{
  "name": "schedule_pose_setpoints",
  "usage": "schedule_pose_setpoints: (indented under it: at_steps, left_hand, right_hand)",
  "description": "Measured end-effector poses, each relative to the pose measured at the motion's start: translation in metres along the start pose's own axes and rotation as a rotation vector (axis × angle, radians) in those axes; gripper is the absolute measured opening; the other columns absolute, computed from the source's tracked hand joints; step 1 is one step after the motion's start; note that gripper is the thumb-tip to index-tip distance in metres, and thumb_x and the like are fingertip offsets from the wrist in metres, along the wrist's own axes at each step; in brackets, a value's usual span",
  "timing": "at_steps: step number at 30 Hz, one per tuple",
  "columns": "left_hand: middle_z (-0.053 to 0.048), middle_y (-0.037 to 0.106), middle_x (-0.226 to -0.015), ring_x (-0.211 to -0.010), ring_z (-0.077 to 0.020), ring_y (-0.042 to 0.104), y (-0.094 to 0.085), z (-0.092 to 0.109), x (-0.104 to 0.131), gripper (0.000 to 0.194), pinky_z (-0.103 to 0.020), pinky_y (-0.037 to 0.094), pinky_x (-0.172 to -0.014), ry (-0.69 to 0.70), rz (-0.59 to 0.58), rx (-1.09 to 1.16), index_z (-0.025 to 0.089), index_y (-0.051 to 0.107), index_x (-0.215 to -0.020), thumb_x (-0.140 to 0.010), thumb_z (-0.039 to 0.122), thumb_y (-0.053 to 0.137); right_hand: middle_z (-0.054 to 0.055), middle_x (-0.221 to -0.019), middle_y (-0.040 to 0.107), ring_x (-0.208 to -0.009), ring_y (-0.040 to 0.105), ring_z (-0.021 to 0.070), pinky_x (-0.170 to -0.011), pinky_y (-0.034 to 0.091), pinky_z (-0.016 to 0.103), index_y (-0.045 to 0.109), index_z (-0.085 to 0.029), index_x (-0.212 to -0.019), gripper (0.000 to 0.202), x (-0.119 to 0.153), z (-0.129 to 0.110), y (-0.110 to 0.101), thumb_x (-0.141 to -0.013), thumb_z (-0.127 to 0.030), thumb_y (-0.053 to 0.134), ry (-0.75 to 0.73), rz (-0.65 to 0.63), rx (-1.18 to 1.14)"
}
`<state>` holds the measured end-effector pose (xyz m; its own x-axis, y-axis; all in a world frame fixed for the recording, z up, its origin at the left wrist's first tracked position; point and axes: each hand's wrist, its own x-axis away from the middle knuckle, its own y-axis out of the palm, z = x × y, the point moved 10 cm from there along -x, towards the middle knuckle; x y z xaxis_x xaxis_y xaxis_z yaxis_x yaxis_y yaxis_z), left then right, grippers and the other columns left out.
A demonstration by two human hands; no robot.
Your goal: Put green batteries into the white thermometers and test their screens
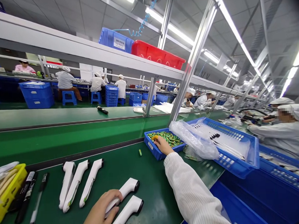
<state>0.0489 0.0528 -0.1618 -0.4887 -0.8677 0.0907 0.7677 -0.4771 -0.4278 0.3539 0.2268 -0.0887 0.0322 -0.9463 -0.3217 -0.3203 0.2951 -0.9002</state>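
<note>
My left hand (103, 209) is closed round the body of a white handheld device (128, 187) with a black tip, near the table's front. A second white device (128, 210) lies just to its right. My right hand (163, 145) reaches into a small blue bin (154, 151) of green batteries (171, 137); its fingertips are among them by a small yellow item, and what they pinch is too small to tell. One loose battery (140, 152) lies on the green table left of the bin. Three more white devices (83, 180) lie side by side at the left.
At the far left are a yellow tray (22, 175), black markers (25, 202) and a pen (39, 201). Right of the bin are a plastic bag (194, 141) and a large blue crate (253, 150). A metal post (187, 70) rises behind. A person (291, 131) works at the right.
</note>
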Motion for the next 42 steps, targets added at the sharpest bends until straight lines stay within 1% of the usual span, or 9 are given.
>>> schedule_pose_setpoints:
  at_steps: [4, 10, 13, 18, 20, 23, 30, 35, 42]
  left_hand:
    - [-0.009, 0.056, -0.117, -0.112, -0.0279, 0.055, -0.011, -0.019, -0.003, 0.032, -0.042, 0.039, -0.1, -0.053, 0.094, 0.115, 0.028, 0.052, -0.102, -0.092, 0.052, 0.035]
    - [-0.011, 0.057, -0.123, -0.111, -0.026, 0.058, -0.03, -0.03, -0.003, 0.074, -0.036, 0.045, -0.098, -0.156, 0.283, 0.647, 0.026, 0.03, -0.138, -0.08, 0.061, 0.057]
    - [-0.009, 0.058, -0.126, -0.112, -0.0217, 0.058, -0.032, -0.026, 0.001, 0.077, -0.026, 0.05, -0.092, -0.194, 0.323, 0.923, 0.027, 0.031, -0.14, -0.077, 0.048, 0.07]
    - [-0.01, 0.067, -0.106, -0.084, -0.0174, 0.065, -0.036, -0.042, 0.016, 0.066, -0.023, 0.056, -0.074, -0.401, 0.489, 1.148, 0.016, 0.041, -0.135, -0.078, 0.023, 0.073]
    - [-0.008, 0.067, -0.093, -0.069, -0.0136, 0.062, -0.04, -0.035, 0.013, 0.062, -0.023, 0.055, -0.067, -0.326, 0.476, 1.207, 0.014, 0.044, -0.131, -0.077, 0.021, 0.073]
    - [-0.004, 0.064, -0.08, -0.059, -0.0114, 0.055, -0.043, -0.02, 0.008, 0.057, -0.022, 0.052, -0.058, -0.19, 0.415, 1.277, 0.013, 0.048, -0.128, -0.079, 0.028, 0.072]
    - [-0.01, 0.066, -0.099, -0.071, -0.0162, 0.059, -0.04, -0.02, 0.005, 0.064, -0.027, 0.052, -0.06, -0.149, 0.409, 1.285, 0.022, 0.036, -0.139, -0.085, 0.044, 0.061]
    - [-0.008, 0.066, -0.108, -0.076, -0.0162, 0.061, -0.037, -0.019, 0.005, 0.065, -0.029, 0.053, -0.071, -0.174, 0.391, 1.211, 0.027, 0.028, -0.142, -0.088, 0.045, 0.057]
    - [-0.008, 0.059, -0.128, -0.109, -0.0232, 0.06, -0.041, -0.019, 0.004, 0.08, -0.031, 0.047, -0.09, -0.159, 0.395, 1.074, 0.032, 0.02, -0.144, -0.081, 0.047, 0.066]
  right_hand:
    - [0.004, -0.097, 0.063, -0.089, 0.062, 0.0168, -0.08, 0.052, 0.036, 0.062, -0.012, -0.098, 0.015, -0.001, 0.002, -0.003, -0.091, -0.026, 0.058, 0.015, 0.036, -0.006]
    - [0.004, -0.095, 0.062, -0.086, 0.061, 0.0172, -0.08, 0.05, 0.038, 0.059, -0.012, -0.101, 0.017, 0.009, -0.003, -0.027, -0.094, -0.026, 0.053, 0.166, 0.182, 0.038]
    - [0.006, -0.098, 0.061, -0.091, 0.059, 0.0194, -0.084, 0.047, 0.04, 0.056, -0.012, -0.108, 0.019, 0.01, -0.047, -0.019, -0.095, -0.024, 0.048, 0.124, 0.186, 0.025]
    - [0.003, -0.094, 0.064, -0.083, 0.061, 0.0148, -0.075, 0.048, 0.029, 0.056, -0.016, -0.111, 0.02, 0.003, -0.172, 0.061, -0.094, -0.019, 0.045, -0.157, -0.08, -0.081]
    - [0.004, -0.099, 0.064, -0.082, 0.061, 0.0154, -0.074, 0.048, 0.03, 0.058, -0.016, -0.11, 0.022, 0.005, -0.211, 0.092, -0.092, -0.028, 0.052, -0.245, -0.18, -0.093]
    - [0.006, -0.101, 0.063, -0.084, 0.061, 0.018, -0.075, 0.049, 0.034, 0.059, -0.015, -0.108, 0.03, 0.01, -0.238, 0.12, -0.088, -0.038, 0.058, -0.311, -0.272, -0.087]
    - [0.006, -0.104, 0.06, -0.093, 0.058, 0.0199, -0.086, 0.045, 0.041, 0.058, -0.013, -0.103, 0.015, 0.02, -0.23, 0.125, -0.091, -0.02, 0.052, -0.284, -0.263, -0.162]
    - [0.006, -0.094, 0.058, -0.087, 0.055, 0.0193, -0.085, 0.043, 0.039, 0.054, -0.016, -0.086, 0.002, 0.025, -0.215, 0.117, -0.087, -0.015, 0.052, -0.207, -0.208, -0.472]
    - [-0.008, -0.062, 0.036, -0.048, 0.032, 0.0084, -0.049, 0.031, 0.022, 0.045, -0.02, -0.092, 0.033, 0.061, -0.179, 0.094, -0.087, -0.052, 0.048, -0.069, -0.246, -1.13]
